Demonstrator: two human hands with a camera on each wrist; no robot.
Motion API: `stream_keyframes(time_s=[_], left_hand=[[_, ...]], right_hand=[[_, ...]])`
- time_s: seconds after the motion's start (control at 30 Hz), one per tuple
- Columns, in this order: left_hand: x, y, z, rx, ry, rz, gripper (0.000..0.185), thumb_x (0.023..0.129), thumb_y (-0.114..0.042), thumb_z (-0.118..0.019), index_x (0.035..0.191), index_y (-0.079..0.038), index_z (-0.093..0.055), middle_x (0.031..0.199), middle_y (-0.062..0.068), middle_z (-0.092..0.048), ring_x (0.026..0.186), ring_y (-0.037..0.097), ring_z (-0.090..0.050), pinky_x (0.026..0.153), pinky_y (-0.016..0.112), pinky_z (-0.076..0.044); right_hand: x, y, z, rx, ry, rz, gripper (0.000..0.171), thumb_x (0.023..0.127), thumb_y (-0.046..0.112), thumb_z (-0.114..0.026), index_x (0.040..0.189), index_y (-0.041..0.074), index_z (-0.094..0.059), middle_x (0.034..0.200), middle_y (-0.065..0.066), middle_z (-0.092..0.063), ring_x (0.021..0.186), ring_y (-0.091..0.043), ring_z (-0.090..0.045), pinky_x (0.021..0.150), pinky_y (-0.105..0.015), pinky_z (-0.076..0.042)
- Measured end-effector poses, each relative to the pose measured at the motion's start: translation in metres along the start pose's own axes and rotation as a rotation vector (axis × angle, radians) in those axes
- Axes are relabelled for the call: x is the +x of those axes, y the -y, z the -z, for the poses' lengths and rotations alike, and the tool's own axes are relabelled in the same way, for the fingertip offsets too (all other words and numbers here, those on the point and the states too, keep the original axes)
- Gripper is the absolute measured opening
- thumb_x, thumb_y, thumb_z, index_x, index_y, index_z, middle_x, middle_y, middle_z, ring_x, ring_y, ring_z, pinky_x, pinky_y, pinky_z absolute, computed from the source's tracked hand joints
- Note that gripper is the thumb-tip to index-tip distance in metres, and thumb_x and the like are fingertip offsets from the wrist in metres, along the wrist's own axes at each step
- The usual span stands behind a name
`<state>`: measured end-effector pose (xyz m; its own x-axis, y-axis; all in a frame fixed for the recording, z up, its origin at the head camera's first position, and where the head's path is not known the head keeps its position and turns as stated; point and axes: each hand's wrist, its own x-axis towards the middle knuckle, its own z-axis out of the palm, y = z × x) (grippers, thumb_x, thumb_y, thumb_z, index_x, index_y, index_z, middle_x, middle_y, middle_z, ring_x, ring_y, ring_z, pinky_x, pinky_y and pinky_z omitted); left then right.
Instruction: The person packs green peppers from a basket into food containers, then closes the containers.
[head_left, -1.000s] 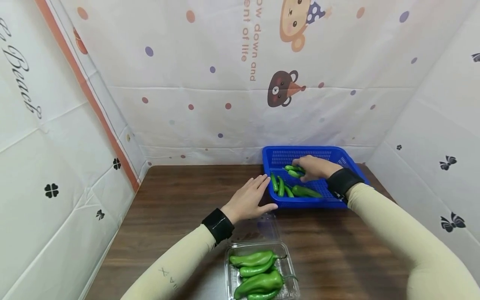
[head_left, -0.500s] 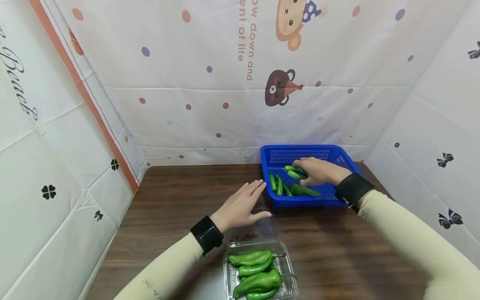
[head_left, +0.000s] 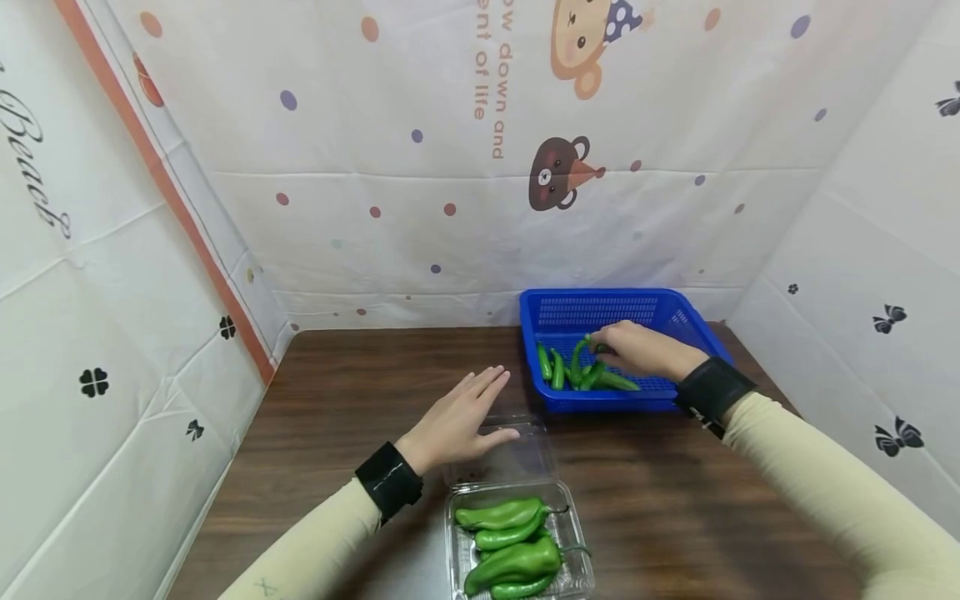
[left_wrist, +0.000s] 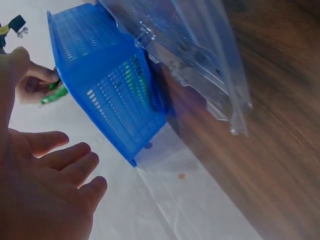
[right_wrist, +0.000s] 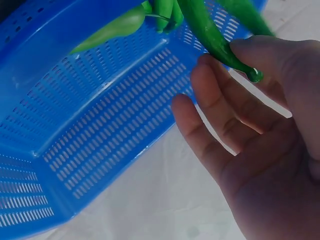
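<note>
Pepper (head_left: 579, 363) pinched by its tip only in right hand (head_left: 641, 350) fingers; may slip back into basket (head_left: 678, 318). Left hand (head_left: 457, 421) fingers spread above worktop (head_left: 352, 400).

- Dark wooden table (head_left: 360, 392) set against white printed sheets.
- Blue basket (head_left: 678, 321) stands at its far right.
- Clear plastic clamshell box (head_left: 581, 567), lid open flat, lies at the near edge.

A dark wooden table (head_left: 352, 392) stands in a corner closed in by white sheets (head_left: 360, 242). The back sheet bears coloured dots, a bear (head_left: 558, 173), a monkey (head_left: 581, 42) and orange lettering; the side sheets show black clovers and what seem butterflies. Light is even.
</note>
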<state>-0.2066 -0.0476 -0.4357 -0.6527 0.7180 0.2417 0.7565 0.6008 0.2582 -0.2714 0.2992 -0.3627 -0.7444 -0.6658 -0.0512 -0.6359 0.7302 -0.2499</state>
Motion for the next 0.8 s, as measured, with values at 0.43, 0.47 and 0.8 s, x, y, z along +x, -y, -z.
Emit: stream_keyframes(time_s=[0.43, 0.47, 0.8], left_hand=[[-0.017, 0.009, -0.003, -0.019, -0.018, 0.020, 0.086, 0.100, -0.056, -0.060, 0.159, 0.000, -0.032, 0.164, 0.019, -0.033, 0.153, 0.028, -0.030, 0.126, 0.047, -0.022], [-0.019, 0.010, -0.003, -0.020, -0.020, 0.020, 0.086, 0.100, -0.055, -0.060, 0.159, 0.000, -0.032, 0.164, 0.020, -0.033, 0.153, 0.029, -0.031, 0.126, 0.047, -0.022], [-0.037, 0.009, -0.001, -0.016, -0.025, 0.011, 0.086, 0.099, -0.055, -0.062, 0.159, 0.001, -0.034, 0.163, 0.019, -0.034, 0.152, 0.029, -0.032, 0.125, 0.047, -0.024]], right_hand=[[-0.009, -0.006, -0.005, 0.023, -0.112, -0.006, 0.016, 0.097, 0.000, -0.067, 0.110, 0.006, -0.075, 0.100, -0.008, -0.074, 0.084, -0.015, -0.070, 0.073, -0.033, -0.060], [-0.010, -0.006, -0.005, 0.027, -0.122, -0.004, 0.015, 0.097, 0.000, -0.067, 0.110, 0.006, -0.075, 0.100, -0.007, -0.074, 0.084, -0.015, -0.070, 0.073, -0.033, -0.060], [-0.018, 0.000, -0.003, 0.053, -0.185, -0.044, 0.014, 0.098, 0.003, -0.068, 0.110, 0.006, -0.075, 0.098, -0.005, -0.074, 0.077, -0.008, -0.066, 0.067, -0.031, -0.056]])
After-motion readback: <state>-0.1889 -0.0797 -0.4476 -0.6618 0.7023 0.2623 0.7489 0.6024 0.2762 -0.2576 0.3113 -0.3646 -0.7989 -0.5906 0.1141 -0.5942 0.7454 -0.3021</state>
